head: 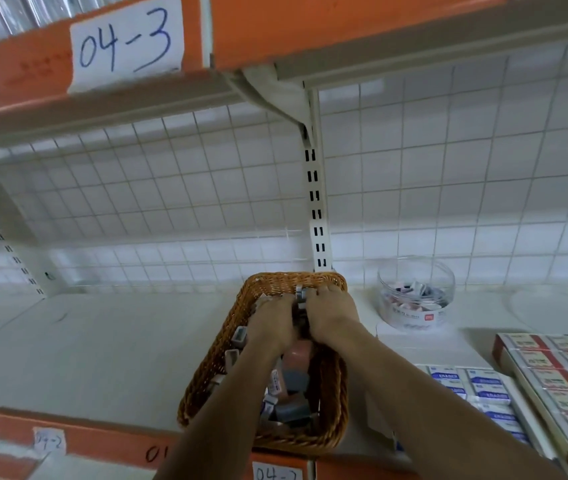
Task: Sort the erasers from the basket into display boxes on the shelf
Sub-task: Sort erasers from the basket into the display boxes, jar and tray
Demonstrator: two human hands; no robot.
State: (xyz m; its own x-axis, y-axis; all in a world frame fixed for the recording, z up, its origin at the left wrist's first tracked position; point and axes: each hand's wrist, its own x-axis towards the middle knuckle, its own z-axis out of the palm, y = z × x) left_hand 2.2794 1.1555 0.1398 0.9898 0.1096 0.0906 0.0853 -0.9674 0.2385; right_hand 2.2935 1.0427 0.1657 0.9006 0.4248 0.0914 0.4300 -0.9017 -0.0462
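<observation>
Wicker basket runs lengthwise away from me on the shelf, erasers piled inside. My left hand and right hand are dug into the far end, fingers curled down. Can't tell if either's got one, fingertips are buried. The display boxes sit off right, partly cut off, so the right hand's closer.
</observation>
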